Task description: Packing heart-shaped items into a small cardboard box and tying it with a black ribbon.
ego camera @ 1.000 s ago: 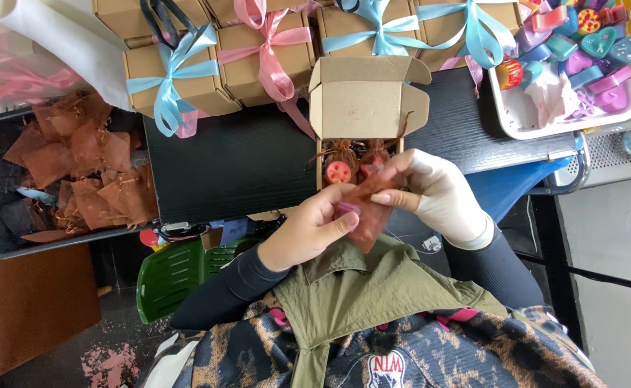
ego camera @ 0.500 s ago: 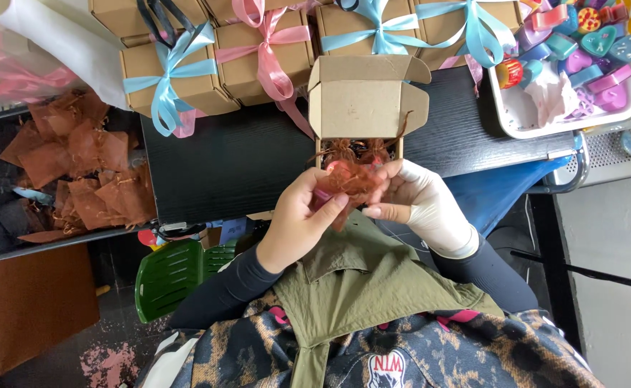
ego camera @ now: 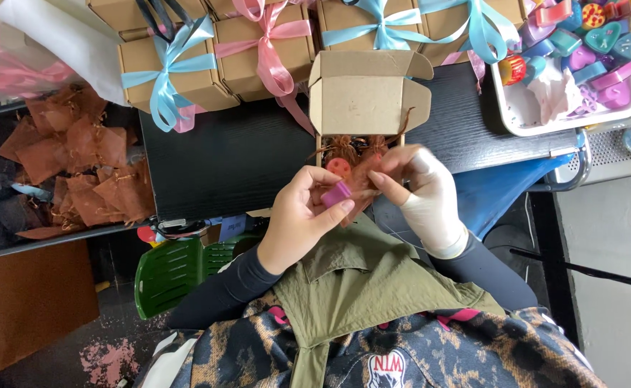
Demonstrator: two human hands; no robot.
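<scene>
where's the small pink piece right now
In the head view the small pink piece sits near the middle, pinched in the left hand, just below the open cardboard box and beside the right hand.

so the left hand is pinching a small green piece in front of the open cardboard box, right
Not quite: in the head view the piece pinched by the left hand is pink-purple, not green. The rest holds: it sits just in front of the open cardboard box, with the right hand at the brown pouch beside it.
</scene>
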